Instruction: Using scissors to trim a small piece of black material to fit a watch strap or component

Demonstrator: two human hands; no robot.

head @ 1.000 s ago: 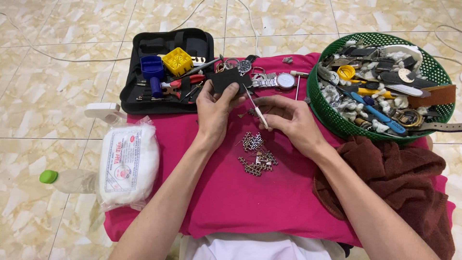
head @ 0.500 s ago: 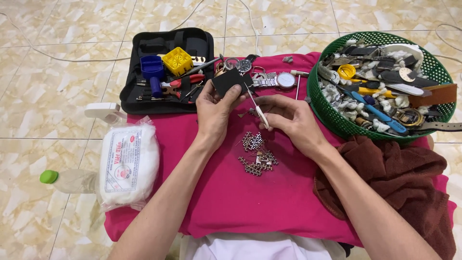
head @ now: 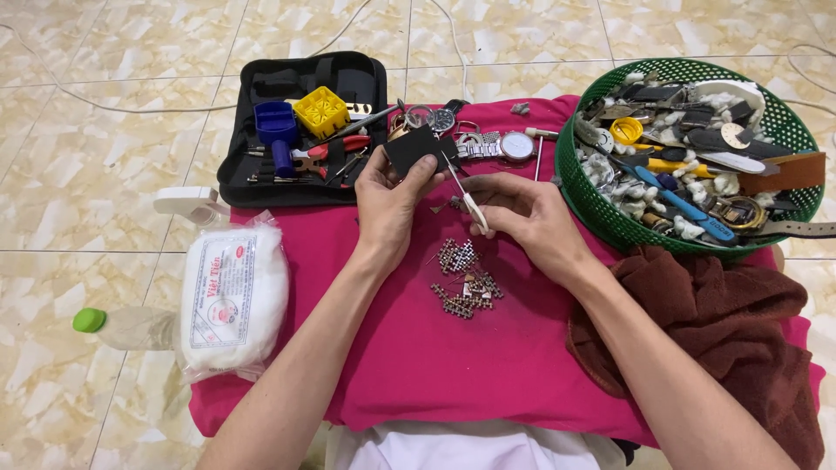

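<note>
While gripped, tool point(head: 468, 198) tip-up (seemingly leftward).

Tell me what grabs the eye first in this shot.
The bright pink cloth fills the middle, where the left hand pinches a small black square piece and the right hand holds a thin white-handled tool to it. A green basket crammed with watch parts sits top right.

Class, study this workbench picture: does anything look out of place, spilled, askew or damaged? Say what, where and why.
Yes. Small metal band links lie scattered loose on the pink cloth below both hands. A clear bottle with a green cap lies on its side on the floor tiles, beside the white bag. The green basket is heaped untidily.
</note>
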